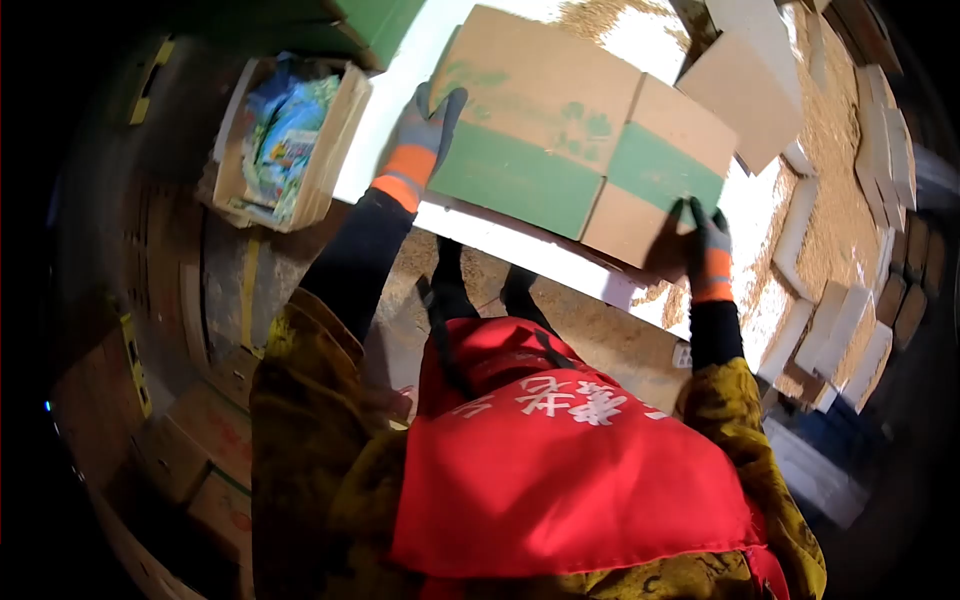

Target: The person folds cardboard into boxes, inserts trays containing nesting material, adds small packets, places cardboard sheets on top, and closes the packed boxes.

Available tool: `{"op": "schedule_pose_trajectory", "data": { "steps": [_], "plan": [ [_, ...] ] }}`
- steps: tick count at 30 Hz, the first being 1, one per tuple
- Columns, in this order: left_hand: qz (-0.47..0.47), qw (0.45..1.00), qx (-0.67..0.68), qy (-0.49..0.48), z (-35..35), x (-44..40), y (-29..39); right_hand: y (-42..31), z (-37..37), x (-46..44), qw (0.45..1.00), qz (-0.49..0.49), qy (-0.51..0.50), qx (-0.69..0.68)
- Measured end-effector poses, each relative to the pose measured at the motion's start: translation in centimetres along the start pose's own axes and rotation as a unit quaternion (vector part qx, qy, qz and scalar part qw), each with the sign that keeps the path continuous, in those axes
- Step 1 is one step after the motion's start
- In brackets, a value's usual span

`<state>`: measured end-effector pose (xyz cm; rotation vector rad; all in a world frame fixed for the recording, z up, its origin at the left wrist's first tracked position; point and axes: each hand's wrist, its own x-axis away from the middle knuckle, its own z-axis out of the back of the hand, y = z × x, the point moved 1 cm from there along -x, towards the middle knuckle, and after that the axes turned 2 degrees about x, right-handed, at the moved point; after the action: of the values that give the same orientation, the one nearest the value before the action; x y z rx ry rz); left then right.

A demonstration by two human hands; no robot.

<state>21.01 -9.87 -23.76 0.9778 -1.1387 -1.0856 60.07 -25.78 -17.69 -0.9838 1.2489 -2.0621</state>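
Observation:
A flattened cardboard box, brown with a green band (530, 170), lies on the white table (470, 222) in front of me. My left hand (422, 140), in a grey and orange glove, is at its left edge, with the thumb and fingers apart. At its lower right corner is my right hand (708, 245), in the same kind of glove, its fingertips against the cardboard. Whether those fingers pinch the edge is hard to see. Green smudges mark the brown part of the box.
On the left stands an open carton (345, 140) holding colourful plastic packets (290, 140). More cardboard pieces (745, 90) and brown loose grains (830, 220) with pale boards (835, 330) are on the right. Stacked boxes (205, 430) stand at the lower left.

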Motion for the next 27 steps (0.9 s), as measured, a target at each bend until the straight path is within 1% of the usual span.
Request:
{"op": "schedule_pose_trajectory", "data": {
  "steps": [1, 2, 3, 4, 5, 6, 7, 8, 9, 10, 11, 12, 13, 14, 15, 16, 17, 18, 19, 21, 23, 24, 25, 27],
  "plan": [
    [-0.018, 0.997, 0.075, 0.010, 0.4, 0.6, 0.1, -1.3, 1.2, 0.2, 0.999, 0.011, 0.010, -0.037],
    [-0.018, 0.997, 0.080, -0.016, 1.3, 1.4, 2.9, -3.2, 2.1, 0.7, 0.997, 0.023, 0.019, -0.074],
    [-0.099, 0.995, 0.022, 0.018, 1.3, 2.7, 6.2, -5.1, 2.9, 1.1, 0.993, 0.035, 0.028, -0.110],
    [-0.133, 0.991, -0.002, 0.029, 1.8, 2.4, 7.3, -4.7, 6.1, 0.3, 0.936, 0.263, -0.029, 0.233],
    [-0.168, 0.985, -0.025, 0.041, 2.1, 2.0, 8.5, -7.3, 6.5, 0.3, 0.989, 0.135, -0.053, 0.009],
    [-0.276, 0.947, -0.063, 0.149, 2.3, 2.9, 10.8, -8.6, 6.7, 0.7, 0.978, 0.176, -0.082, -0.070],
    [-0.379, 0.885, -0.099, 0.253, 1.9, 3.6, 13.4, -9.7, 6.9, 0.9, 0.958, 0.216, -0.110, -0.151],
    [-0.472, 0.799, -0.131, 0.349, 1.2, 4.9, 17.3, -9.9, 7.4, 1.1, 0.961, 0.234, -0.106, -0.106],
    [-0.431, 0.831, -0.243, 0.254, 1.1, 11.4, 24.6, -10.2, 7.8, 1.4, 0.961, 0.252, -0.100, -0.060],
    [-0.427, 0.780, -0.398, 0.226, 0.3, 11.6, 25.7, -10.0, 7.9, 2.3, 0.961, 0.253, -0.104, -0.029],
    [-0.454, 0.741, -0.466, 0.167, -0.3, 11.3, 26.0, -9.1, 8.3, 2.8, 0.962, 0.252, -0.109, 0.003],
    [-0.483, 0.695, -0.522, 0.106, -0.9, 11.1, 26.3, -6.5, 9.5, 1.7, 0.967, 0.194, -0.161, -0.050],
    [-0.552, 0.670, -0.495, 0.016, -1.8, 10.3, 25.0, -4.8, 9.8, 1.6, 0.971, 0.154, -0.158, -0.091],
    [-0.530, 0.677, -0.507, -0.056, -2.0, 9.8, 23.1, -3.5, 10.3, 1.8, 0.974, 0.150, -0.148, -0.086],
    [-0.443, 0.685, -0.554, -0.166, -1.8, 10.1, 23.3, -3.0, 10.7, 2.4, 0.977, 0.145, -0.135, -0.081],
    [-0.346, 0.678, -0.589, -0.272, -1.6, 10.4, 23.3, -2.7, 11.2, 2.7, 0.977, 0.167, -0.111, -0.071],
    [-0.348, 0.722, -0.570, -0.178, -1.6, 10.4, 22.6, -2.9, 11.8, 3.3, 0.976, 0.189, -0.084, -0.060],
    [-0.467, 0.721, -0.507, -0.076, -1.6, 11.1, 23.5, -2.5, 12.1, 3.4, 0.977, 0.170, -0.063, -0.115],
    [-0.518, 0.711, -0.475, -0.029, -1.8, 11.9, 26.1, -2.3, 12.1, 3.6, 0.978, 0.156, -0.047, -0.131],
    [-0.585, 0.684, -0.434, 0.030, -3.0, 14.6, 31.7, -1.3, 12.1, 3.6, 0.973, 0.181, -0.080, -0.120],
    [-0.571, 0.660, -0.487, -0.005, -4.1, 14.9, 32.4, -2.3, 11.3, 4.3, 0.977, 0.178, -0.075, -0.092],
    [-0.554, 0.657, -0.507, -0.068, -4.4, 13.6, 31.1, -1.5, 11.1, 3.9, 0.977, 0.168, -0.080, -0.106],
    [-0.443, 0.707, -0.528, -0.156, -4.7, 12.6, 30.0, -0.5, 11.1, 3.5, 0.976, 0.153, -0.086, -0.131],
    [-0.456, 0.672, -0.548, -0.201, -5.0, 11.9, 30.8, -0.4, 11.6, 3.7, 0.984, 0.148, -0.059, -0.075]
  ]
}}
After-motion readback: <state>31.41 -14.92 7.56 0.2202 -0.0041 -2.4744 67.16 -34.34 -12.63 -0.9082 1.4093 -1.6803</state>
